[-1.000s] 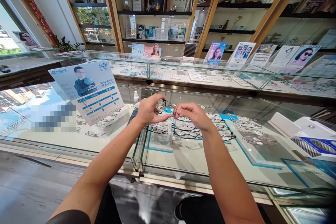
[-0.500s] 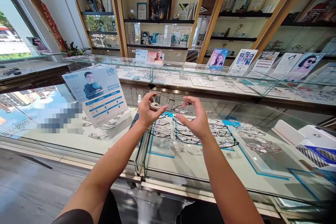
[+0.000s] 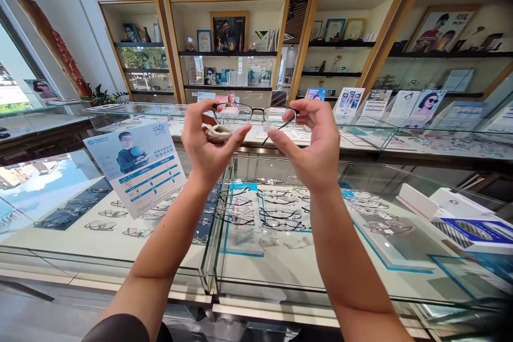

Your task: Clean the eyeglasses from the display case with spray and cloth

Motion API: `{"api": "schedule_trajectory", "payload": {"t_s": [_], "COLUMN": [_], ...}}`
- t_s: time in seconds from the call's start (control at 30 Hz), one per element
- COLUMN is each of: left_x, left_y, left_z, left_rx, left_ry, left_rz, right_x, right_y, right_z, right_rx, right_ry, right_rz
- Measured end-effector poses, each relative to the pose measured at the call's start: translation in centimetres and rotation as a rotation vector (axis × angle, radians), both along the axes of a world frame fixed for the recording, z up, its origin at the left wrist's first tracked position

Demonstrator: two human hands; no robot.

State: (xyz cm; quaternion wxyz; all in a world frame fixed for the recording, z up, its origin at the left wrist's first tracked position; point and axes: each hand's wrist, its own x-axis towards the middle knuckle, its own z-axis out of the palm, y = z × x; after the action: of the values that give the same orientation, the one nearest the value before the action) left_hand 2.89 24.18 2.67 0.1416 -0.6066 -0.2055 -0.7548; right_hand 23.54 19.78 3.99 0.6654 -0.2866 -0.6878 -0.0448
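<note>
I hold a pair of thin black-rimmed glasses [image 3: 256, 114] up in front of me, level, with the lenses facing away. My left hand [image 3: 208, 141] grips the left end of the frame and also keeps a small crumpled beige cloth [image 3: 218, 132] in its palm. My right hand [image 3: 312, 141] pinches the right end near the hinge, its temple arm hanging down at an angle. Below my hands stands a glass display counter [image 3: 280, 256] with rows of glasses [image 3: 256, 208] laid on white and blue trays.
A blue and white leaflet stand [image 3: 136, 168] rests on the counter at the left. A white box [image 3: 460, 211] lies at the right. Behind runs a second glass counter [image 3: 380, 136] with brochures, and wooden shelves [image 3: 228, 53] with pictures line the back wall.
Both hands have lifted the glasses from just above the counter to eye height and spread to the frame's two ends. The view has tilted upward.
</note>
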Motion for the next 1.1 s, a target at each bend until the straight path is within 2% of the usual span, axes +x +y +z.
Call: {"api": "schedule_trajectory", "payload": {"t_s": [0.1, 0.27, 0.53, 0.9, 1.1], "left_x": [0.0, -0.4, -1.0, -1.2, -0.8], "left_y": [-0.7, -1.8, -2.2, -2.5, -2.6], "left_z": [0.9, 0.7, 1.0, 0.9, 0.7], "left_rx": [0.02, -0.076, -0.154, -0.251, -0.28], "left_ry": [-0.024, 0.018, 0.007, 0.037, 0.007], "left_rz": [0.014, 0.066, 0.138, 0.131, 0.124], "right_x": [-0.7, -0.9, -0.3, -0.4, -1.4], "right_y": [-0.6, -1.2, -0.4, -1.0, -0.9], "right_z": [0.7, 0.4, 0.3, 0.4, -0.1], "right_rx": [0.01, 0.017, -0.071, -0.117, -0.107], "right_ry": [0.023, 0.008, 0.009, 0.059, 0.166], "right_rz": [-0.009, -0.01, 0.085, 0.083, 0.04]}}
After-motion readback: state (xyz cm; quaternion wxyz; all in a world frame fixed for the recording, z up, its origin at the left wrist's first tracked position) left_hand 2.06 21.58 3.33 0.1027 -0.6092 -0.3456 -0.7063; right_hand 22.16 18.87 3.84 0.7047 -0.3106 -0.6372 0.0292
